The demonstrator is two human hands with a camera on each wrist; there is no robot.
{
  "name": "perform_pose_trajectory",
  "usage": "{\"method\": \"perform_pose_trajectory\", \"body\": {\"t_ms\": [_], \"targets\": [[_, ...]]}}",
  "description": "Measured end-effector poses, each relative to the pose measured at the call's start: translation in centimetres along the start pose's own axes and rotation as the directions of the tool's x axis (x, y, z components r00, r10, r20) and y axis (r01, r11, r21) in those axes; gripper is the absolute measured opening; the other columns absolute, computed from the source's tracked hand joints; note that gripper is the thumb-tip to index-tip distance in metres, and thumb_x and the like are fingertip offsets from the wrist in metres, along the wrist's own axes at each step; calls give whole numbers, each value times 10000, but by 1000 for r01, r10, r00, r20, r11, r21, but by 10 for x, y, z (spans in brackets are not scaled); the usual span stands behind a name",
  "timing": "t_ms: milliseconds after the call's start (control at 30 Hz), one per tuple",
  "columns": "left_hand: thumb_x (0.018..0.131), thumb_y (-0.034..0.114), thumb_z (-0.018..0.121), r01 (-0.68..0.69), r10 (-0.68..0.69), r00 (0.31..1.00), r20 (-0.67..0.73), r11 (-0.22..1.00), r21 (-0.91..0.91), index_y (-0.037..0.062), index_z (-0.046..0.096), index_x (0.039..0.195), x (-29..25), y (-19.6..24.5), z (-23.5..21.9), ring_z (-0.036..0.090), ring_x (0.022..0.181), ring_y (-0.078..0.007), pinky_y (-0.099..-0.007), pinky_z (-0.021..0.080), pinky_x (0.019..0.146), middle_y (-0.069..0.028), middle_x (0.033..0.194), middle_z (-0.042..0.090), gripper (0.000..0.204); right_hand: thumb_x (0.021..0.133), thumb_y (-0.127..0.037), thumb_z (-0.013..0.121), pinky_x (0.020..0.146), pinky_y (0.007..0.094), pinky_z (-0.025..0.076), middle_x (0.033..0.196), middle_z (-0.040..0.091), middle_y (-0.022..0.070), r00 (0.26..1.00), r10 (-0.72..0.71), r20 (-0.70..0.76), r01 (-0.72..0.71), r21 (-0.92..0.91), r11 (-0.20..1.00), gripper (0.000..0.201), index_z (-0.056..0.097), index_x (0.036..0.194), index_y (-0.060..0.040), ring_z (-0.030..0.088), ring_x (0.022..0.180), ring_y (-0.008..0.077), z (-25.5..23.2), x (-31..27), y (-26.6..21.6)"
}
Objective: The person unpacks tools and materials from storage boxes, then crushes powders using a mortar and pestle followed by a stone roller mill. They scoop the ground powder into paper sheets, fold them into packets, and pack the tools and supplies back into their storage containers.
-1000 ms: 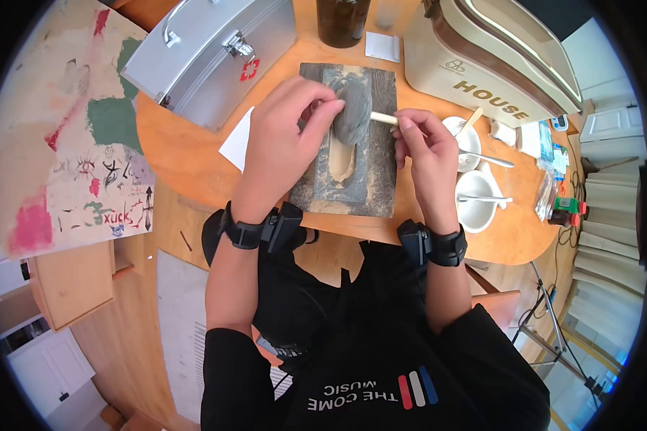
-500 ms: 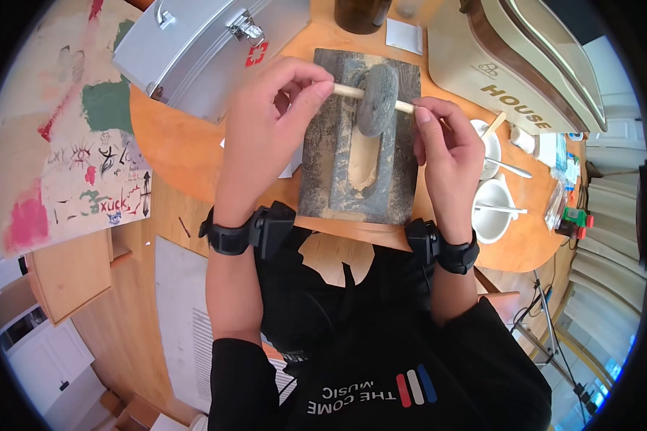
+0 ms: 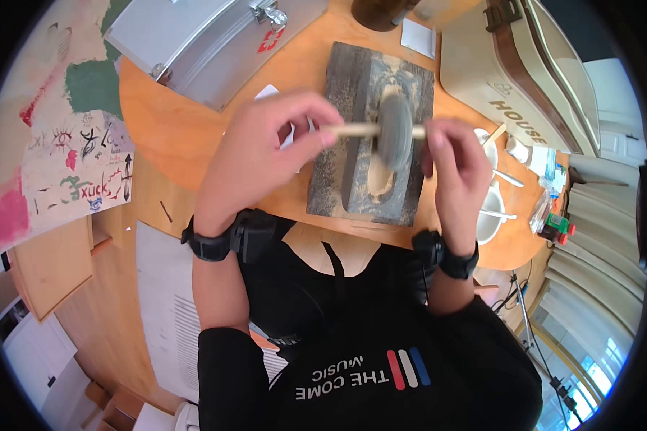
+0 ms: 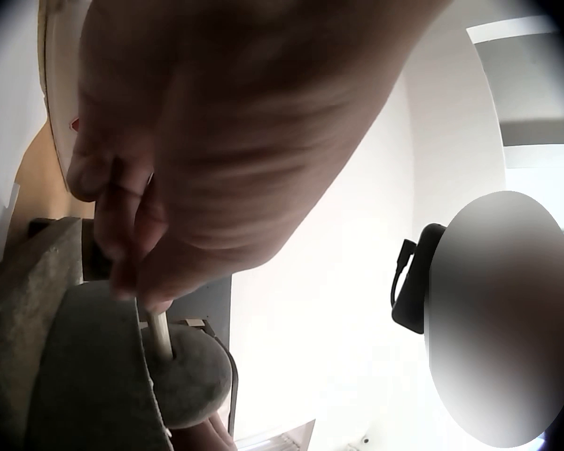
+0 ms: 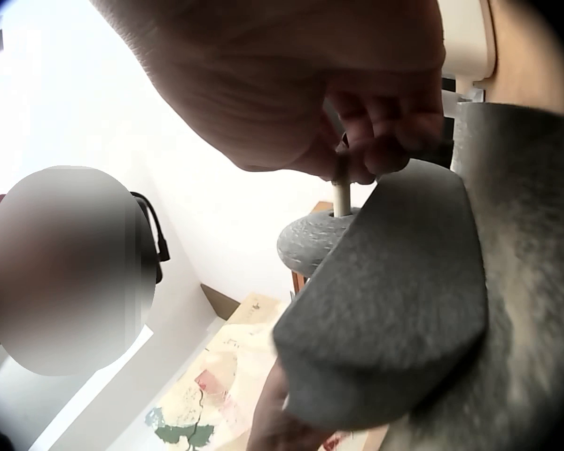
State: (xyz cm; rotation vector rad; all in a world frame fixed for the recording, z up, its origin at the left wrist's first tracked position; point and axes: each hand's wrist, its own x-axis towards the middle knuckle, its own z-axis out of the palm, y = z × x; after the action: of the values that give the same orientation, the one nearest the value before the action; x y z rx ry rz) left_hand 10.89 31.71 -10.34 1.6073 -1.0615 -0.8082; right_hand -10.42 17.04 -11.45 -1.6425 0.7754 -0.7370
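A grey stone grinding wheel (image 3: 394,136) stands on edge over the long groove of a stone trough (image 3: 359,161), with a pale wooden rod (image 3: 359,130) through its middle. Tan powder lies in the groove and is scattered over the dark base board (image 3: 328,183) beneath. My left hand (image 3: 255,147) pinches the rod's left end between thumb and fingers, a little out from the wheel. Close by the wheel's other side, my right hand (image 3: 459,161) pinches the shorter right end. Both wrist views show the rod entering the wheel, which the trough's end partly hides.
A silver metal case (image 3: 208,61) stands at the back left, with a cream box (image 3: 517,90) marked HOUSE at the back right. White bowls (image 3: 489,226) with utensils sit beside my right hand. A dark brown jar (image 3: 382,13) and a white packet (image 3: 418,38) lie beyond the board.
My left hand has shifted from beside the wheel out along the rod, baring its left end. Since half a second ago, the wheel has come toward me along the trough. The head view has shifted.
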Motion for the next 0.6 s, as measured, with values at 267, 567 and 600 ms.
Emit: {"method": "perform_pose_trajectory", "body": {"t_ms": [267,567,600], "targets": [[923,37,719,-190,203,976,-84,972,141,23,743,1038,0,-7,17,541,668,-121,-273,412,602,-40,824,653,118,1053,-102,614,582,199,411,835,628,-1,999,43,3,-43,90,995,131,656,1135,-9,522,659,46,2,3,7],[920,43,731,-215,218,976,-28,974,74,23,755,1032,-10,-8,16,528,646,-121,-264,404,588,-50,781,647,116,1032,-64,632,634,214,451,836,614,4,994,-30,109,14,150,989,80,652,1067,4,564,743,47,-12,-37,9],[927,45,725,-187,205,970,-127,972,144,19,753,1029,-7,-5,22,529,649,-123,-264,405,592,-47,779,643,109,1028,-65,638,623,219,441,813,605,1,996,-18,89,8,109,994,77,656,1056,4,550,727,48,-11,-31,9]]}}
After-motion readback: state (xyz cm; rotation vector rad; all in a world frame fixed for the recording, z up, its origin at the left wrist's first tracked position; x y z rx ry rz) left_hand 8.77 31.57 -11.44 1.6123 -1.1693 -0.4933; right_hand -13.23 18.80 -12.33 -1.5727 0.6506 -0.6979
